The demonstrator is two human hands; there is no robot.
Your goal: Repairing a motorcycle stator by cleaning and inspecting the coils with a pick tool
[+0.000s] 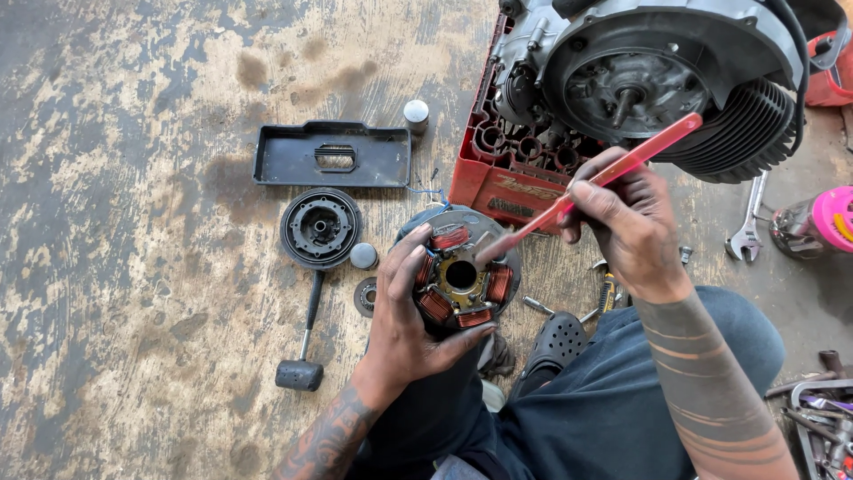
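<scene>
Two hands: both bare, tattooed forearms, at work over a stator plate.
Mallet (302,351): one; black rubber head, thin metal shaft, black grip; flat on floor at left.
Tray (332,155): one; black plastic, rectangular, shallow, slotted vent in middle; lying open side up.
Round cover (321,228): one; black, ribbed, circular; just below tray.
Caps: two; small grey metal cylinders, one (416,113) at tray's upper right corner, one (363,256) beside round cover.
Left hand (404,333): fingers curled round stator plate from below and left, thumb across lower rim, holding it.
Stator plate (462,274): one; round grey metal disc, central bore, four copper-red wound coils visible around bore; held above lap, middle of view.
Brush (591,184): one; translucent red plastic handle, long and slim, tip resting on plate's upper right.
Right hand (626,222): fingers closed narrow on brush handle, pen-style grip.
Crate (502,182): one; red plastic, compartmented, supporting engine.
Engine (657,76): one; cast grey metal, open circular housing with central shaft, dark cooling fins at right.
Spanner (748,236): one; bright steel, on floor at right.
Container (822,222): one; pink lid, lying at right edge.
Surface: worn wooden boards, patchy grey paint, oil stains.
</scene>
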